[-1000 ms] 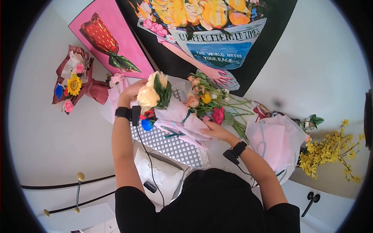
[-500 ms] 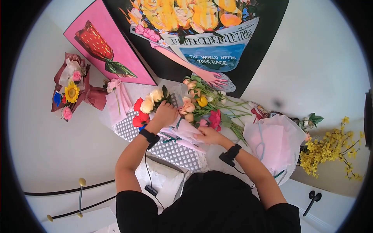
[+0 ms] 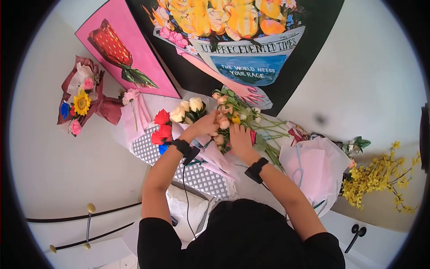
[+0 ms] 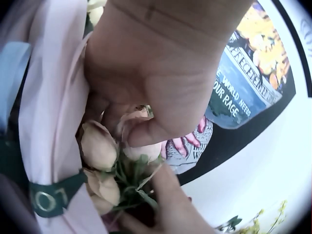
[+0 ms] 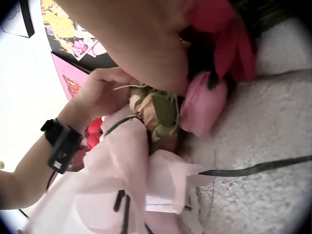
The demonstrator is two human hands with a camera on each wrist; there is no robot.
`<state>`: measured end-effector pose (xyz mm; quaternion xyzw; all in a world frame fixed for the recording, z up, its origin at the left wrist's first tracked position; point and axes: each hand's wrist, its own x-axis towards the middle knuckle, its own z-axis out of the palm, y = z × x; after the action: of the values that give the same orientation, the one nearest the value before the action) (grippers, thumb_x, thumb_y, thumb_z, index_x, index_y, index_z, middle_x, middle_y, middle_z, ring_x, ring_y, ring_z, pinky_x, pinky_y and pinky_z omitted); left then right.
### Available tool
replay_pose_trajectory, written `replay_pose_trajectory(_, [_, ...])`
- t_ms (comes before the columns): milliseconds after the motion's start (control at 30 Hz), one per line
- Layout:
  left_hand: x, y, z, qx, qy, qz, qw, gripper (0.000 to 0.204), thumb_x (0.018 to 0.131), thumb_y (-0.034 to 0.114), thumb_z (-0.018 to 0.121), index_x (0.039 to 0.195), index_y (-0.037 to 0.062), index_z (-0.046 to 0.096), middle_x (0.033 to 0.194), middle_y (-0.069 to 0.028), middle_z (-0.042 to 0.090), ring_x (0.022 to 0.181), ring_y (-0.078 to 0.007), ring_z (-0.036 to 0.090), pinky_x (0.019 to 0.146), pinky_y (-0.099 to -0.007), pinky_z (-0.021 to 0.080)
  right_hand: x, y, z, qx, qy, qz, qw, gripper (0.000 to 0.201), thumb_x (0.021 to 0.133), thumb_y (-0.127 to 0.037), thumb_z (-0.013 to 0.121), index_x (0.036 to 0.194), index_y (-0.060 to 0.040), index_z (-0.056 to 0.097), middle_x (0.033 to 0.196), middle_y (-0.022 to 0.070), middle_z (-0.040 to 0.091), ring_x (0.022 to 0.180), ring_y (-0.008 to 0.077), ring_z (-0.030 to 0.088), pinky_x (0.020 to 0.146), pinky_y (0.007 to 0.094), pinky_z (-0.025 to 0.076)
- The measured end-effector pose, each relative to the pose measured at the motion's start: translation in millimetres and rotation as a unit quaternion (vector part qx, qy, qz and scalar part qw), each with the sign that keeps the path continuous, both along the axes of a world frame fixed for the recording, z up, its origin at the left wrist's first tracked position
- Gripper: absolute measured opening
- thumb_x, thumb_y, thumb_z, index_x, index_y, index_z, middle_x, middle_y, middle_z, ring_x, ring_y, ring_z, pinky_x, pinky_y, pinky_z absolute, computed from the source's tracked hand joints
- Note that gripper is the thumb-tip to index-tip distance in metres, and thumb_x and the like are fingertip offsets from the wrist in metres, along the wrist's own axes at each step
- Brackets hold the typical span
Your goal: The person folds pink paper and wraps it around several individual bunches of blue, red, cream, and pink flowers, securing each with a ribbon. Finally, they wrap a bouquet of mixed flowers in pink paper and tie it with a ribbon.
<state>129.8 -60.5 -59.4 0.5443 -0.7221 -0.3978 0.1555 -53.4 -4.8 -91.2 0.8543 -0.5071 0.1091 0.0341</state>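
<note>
My left hand (image 3: 207, 124) reaches across the pink-wrapped bouquet (image 3: 215, 154), which has a dark green printed ribbon (image 4: 51, 199). Its thumb and fingers pinch a peach rose (image 4: 141, 150) among other peach roses (image 4: 99, 146). Close beside it, my right hand (image 3: 241, 140) lies over the loose flowers, its fingers and thumb either side of leaves and stems below the roses in the left wrist view; cannot tell whether it grips them. A pink tulip-like bloom (image 5: 204, 105) hangs by the right palm. Cream roses (image 3: 188, 110) and red roses (image 3: 162, 127) lie left of the hands.
Long green stems (image 3: 268, 127) spread rightward. A second pale pink wrapped bouquet (image 3: 309, 168) stands at right, near yellow blossom branches (image 3: 374, 175). The patterned grey cloth (image 3: 201, 177) lies along the front edge. Two paintings lean behind, including a pink one (image 3: 134, 54).
My left hand went from the cream roses rightward to the loose peach roses. My right hand let go of the pink wrap and moved up onto the loose flowers. Cream roses now lie beside the red ones.
</note>
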Motion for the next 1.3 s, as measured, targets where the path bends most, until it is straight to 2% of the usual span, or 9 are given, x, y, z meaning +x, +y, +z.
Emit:
replay_pose_trajectory(133, [13.5,-1.4,-0.6,0.177,0.242,-0.014,0.954,0.045,0.073,0.000,0.050,0.116,-0.0018,0.037,0.079,-0.0135,0.055,0.074,-0.0208,0.060,0.063,-0.0314,0.046,3.9,-10.2,-17.9,0.052,0.002,-0.026,0.998,0.041,0.065,-0.018,0.065,0.100,-0.0041,0.050,0.093,0.0103,0.050,0.092,0.0241,0.051,0.075,0.0367,0.038])
replay_pose_trajectory(333, [27.4,16.8,-10.3,-0.222,-0.091,0.119,0.964,0.034,0.072,-0.002,0.047,0.106,0.0015,0.041,0.081,-0.0177,0.058,0.078,-0.0332,0.059,0.065,-0.0399,0.045,-28.8,-19.2,4.6,0.050,-0.231,0.033,0.971,0.049,0.064,-0.016,0.067,0.109,-0.0018,0.052,0.099,0.0166,0.053,0.092,0.0340,0.052,0.080,0.0414,0.040])
replay_pose_trajectory(567, [13.8,35.6,1.5,-0.227,-0.205,0.031,0.952,0.028,0.072,-0.001,0.047,0.100,0.0019,0.048,0.086,-0.0195,0.059,0.083,-0.0364,0.058,0.070,-0.0432,0.046,-77.8,-33.6,70.2,0.011,-0.459,0.104,0.882,0.047,0.071,-0.021,0.071,0.109,-0.0017,0.051,0.101,0.0102,0.060,0.092,0.0181,0.059,0.078,0.0318,0.047])
replay_pose_trajectory(800, [1.5,28.8,10.0,-0.267,-0.214,-0.018,0.939,0.032,0.076,0.009,0.053,0.106,0.0001,0.047,0.092,-0.0179,0.060,0.086,-0.0322,0.059,0.068,-0.0389,0.049,-104.0,-18.5,101.9,0.130,-0.470,0.065,0.871,0.028,0.070,-0.011,0.064,0.094,0.0004,0.054,0.078,0.0148,0.060,0.074,0.0329,0.059,0.065,0.0363,0.046])
replay_pose_trajectory(900, [-36.0,41.3,77.6,-0.137,0.119,0.132,0.975,0.036,0.081,0.014,0.056,0.113,0.0020,0.045,0.096,-0.0151,0.059,0.086,-0.0249,0.060,0.066,-0.0325,0.049,-109.6,-23.3,91.0,0.184,-0.412,0.038,0.891,0.042,0.072,-0.009,0.060,0.111,0.0010,0.048,0.099,0.0196,0.056,0.095,0.0352,0.054,0.080,0.0387,0.043])
replay_pose_trajectory(967, [-58.4,46.4,107.8,-0.151,0.438,0.080,0.883,0.041,0.082,0.014,0.061,0.117,0.0041,0.043,0.100,-0.0101,0.058,0.083,-0.0147,0.058,0.065,-0.0252,0.047,-102.2,-20.8,102.0,0.209,-0.424,0.070,0.879,0.055,0.073,-0.008,0.059,0.124,0.0005,0.039,0.117,0.0224,0.046,0.111,0.0367,0.045,0.093,0.0397,0.036])
replay_pose_trajectory(1100, [-61.2,18.6,92.8,-0.134,0.336,0.057,0.931,0.038,0.080,0.009,0.061,0.114,0.0034,0.045,0.095,-0.0054,0.055,0.079,-0.0074,0.053,0.064,-0.0201,0.045,-99.3,-22.6,108.8,0.234,-0.373,0.119,0.890,0.056,0.072,-0.010,0.062,0.123,0.0004,0.040,0.116,0.0191,0.048,0.111,0.0334,0.046,0.093,0.0384,0.037])
replay_pose_trajectory(1200, [-54.5,13.0,93.4,-0.012,0.377,0.129,0.917,0.034,0.082,0.011,0.060,0.112,0.0026,0.046,0.092,-0.0054,0.055,0.078,-0.0071,0.053,0.064,-0.0205,0.045,-108.5,-16.7,98.3,0.136,-0.501,0.180,0.836,0.045,0.077,-0.011,0.058,0.118,0.0006,0.045,0.114,0.0159,0.050,0.106,0.0281,0.051,0.091,0.0357,0.039])
replay_pose_trajectory(1300, [-35.5,0.5,28.9,-0.012,0.290,0.121,0.949,0.035,0.080,0.011,0.059,0.111,0.0014,0.046,0.087,-0.0063,0.056,0.079,-0.0116,0.054,0.068,-0.0250,0.046,-143.7,-26.6,52.2,0.278,-0.708,0.028,0.648,0.035,0.083,-0.011,0.050,0.116,-0.0023,0.045,0.104,0.0063,0.054,0.091,0.0145,0.054,0.081,0.0260,0.044])
